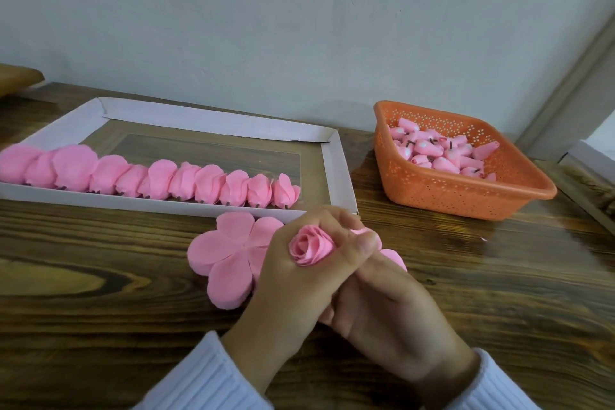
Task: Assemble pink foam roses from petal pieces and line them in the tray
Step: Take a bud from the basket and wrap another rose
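Note:
A pink foam rose is held upright between both hands just in front of the tray. My left hand curls round its left side. My right hand wraps it from the right, thumb pressed against the petals. Under the hands lies a stack of flat pink petal pieces on the table, partly hidden. Several finished roses lie in a row along the near side of the white cardboard tray.
An orange perforated basket at the right holds several pink rose buds with dark stems. The wooden table meets a pale wall behind. A window frame stands at the far right.

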Demonstrator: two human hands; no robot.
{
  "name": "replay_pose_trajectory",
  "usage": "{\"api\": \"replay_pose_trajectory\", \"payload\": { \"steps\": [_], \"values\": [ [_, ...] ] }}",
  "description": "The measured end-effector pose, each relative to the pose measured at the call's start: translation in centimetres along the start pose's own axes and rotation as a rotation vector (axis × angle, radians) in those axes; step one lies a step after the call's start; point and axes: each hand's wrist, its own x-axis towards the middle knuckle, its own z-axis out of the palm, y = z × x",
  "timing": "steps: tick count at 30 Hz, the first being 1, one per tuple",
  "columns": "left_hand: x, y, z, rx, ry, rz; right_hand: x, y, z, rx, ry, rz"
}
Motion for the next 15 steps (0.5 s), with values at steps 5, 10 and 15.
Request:
{"api": "replay_pose_trajectory", "payload": {
  "steps": [5,10,15],
  "values": [
    [-0.17,0.06,-0.01,0.121,-0.130,0.120,0.02,-0.07,0.10,-0.100,0.006,0.028],
    [-0.07,0.24,-0.31,0.102,-0.017,0.009,0.05,0.47,0.11,-0.068,-0.018,0.004],
    [-0.07,0.31,-0.57,0.096,-0.021,0.031,-0.29,0.68,0.38,0.021,-0.081,-0.101]
  ]
}}
